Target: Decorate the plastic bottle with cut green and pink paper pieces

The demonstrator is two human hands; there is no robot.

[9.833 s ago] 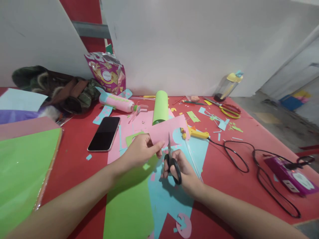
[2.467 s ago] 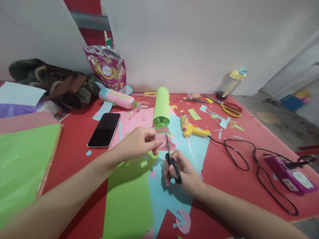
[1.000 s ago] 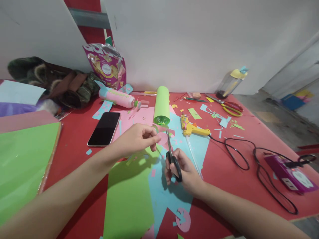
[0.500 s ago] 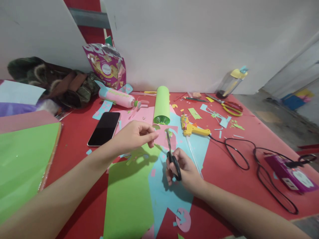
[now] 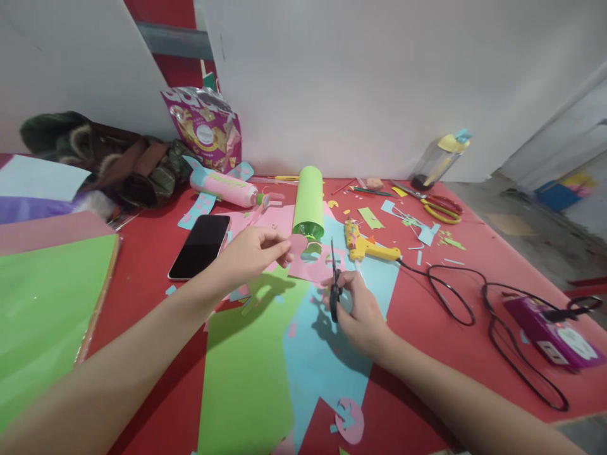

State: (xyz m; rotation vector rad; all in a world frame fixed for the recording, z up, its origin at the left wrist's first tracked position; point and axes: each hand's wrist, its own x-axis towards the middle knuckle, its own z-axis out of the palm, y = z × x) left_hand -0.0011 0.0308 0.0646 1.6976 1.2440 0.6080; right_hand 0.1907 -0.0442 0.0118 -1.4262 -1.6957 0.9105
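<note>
Between the thumb and fingers of my left hand (image 5: 260, 253) is a small rounded pink paper piece (image 5: 298, 244). My right hand (image 5: 356, 306) grips black-handled scissors (image 5: 334, 287), blades pointing up and apart from the paper. Under and beyond my hands lies a pink sheet (image 5: 303, 270) with cut-out holes. A bottle wrapped in green paper (image 5: 309, 201) lies just past it, its clear green neck toward me. Green paper (image 5: 246, 379) and blue paper (image 5: 322, 366) spread below my hands.
A yellow glue gun (image 5: 370, 246) lies right of the bottle, its cord running to a purple power box (image 5: 552, 332). A phone (image 5: 200, 246) and a pink decorated bottle (image 5: 227, 189) are at left. Red-and-yellow scissors (image 5: 441, 207), paper scraps and a tumbler (image 5: 439, 161) stand or lie at back right.
The pink piece has been cut down to a small rounded shape, and the leftover sheet lies on the table. My right hand has drawn the scissors away and turned them more upright.
</note>
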